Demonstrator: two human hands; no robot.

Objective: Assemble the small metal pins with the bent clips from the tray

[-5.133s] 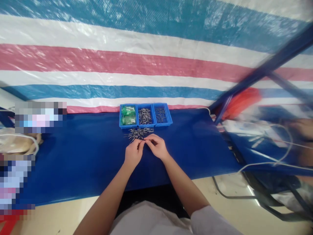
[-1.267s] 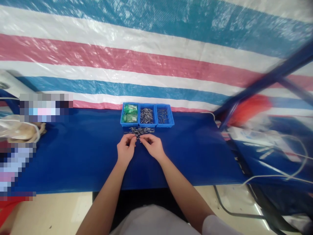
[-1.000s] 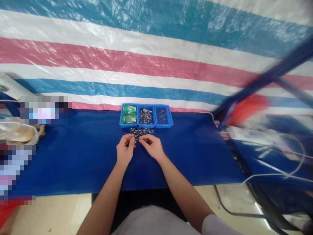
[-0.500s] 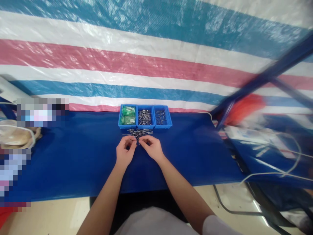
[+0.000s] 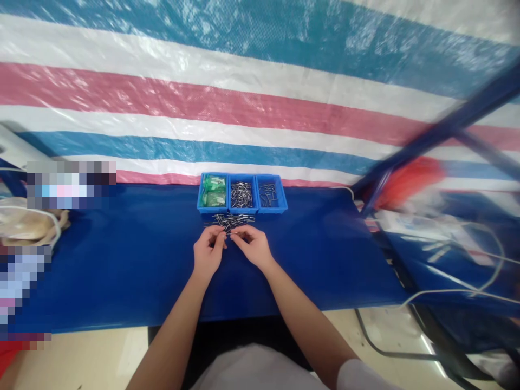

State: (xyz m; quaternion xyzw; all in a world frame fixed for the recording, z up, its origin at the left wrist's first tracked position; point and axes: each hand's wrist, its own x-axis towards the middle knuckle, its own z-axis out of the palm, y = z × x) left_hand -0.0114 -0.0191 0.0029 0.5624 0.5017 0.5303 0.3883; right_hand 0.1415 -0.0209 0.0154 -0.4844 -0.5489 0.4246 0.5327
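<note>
My left hand (image 5: 208, 248) and my right hand (image 5: 252, 245) face each other just above the blue tabletop, fingertips a short gap apart. A thin metal pin (image 5: 233, 233) sticks out from the pinched fingers of my right hand toward the left. The left thumb and forefinger are pinched too; whatever lies between them is too small to make out. Right behind the fingertips lies a loose pile of small metal pins (image 5: 234, 220). Beyond it stand three joined blue bins: the left bin (image 5: 199, 207) with green packets, the middle bin (image 5: 242, 210) full of metal pins, the right bin (image 5: 280, 207) with fewer, thin ones.
A striped plastic sheet (image 5: 244, 119) hangs behind the blue table (image 5: 134, 260). On the left sits a clear plastic bag (image 5: 28, 225) near blurred-out items. At right are a blue metal frame (image 5: 430, 135), a white cable (image 5: 439, 291) and a second surface with blurred clutter.
The hands stay almost in place, fingertips still close together, with the left fingers closing slightly. The whole view shifts very slightly.
</note>
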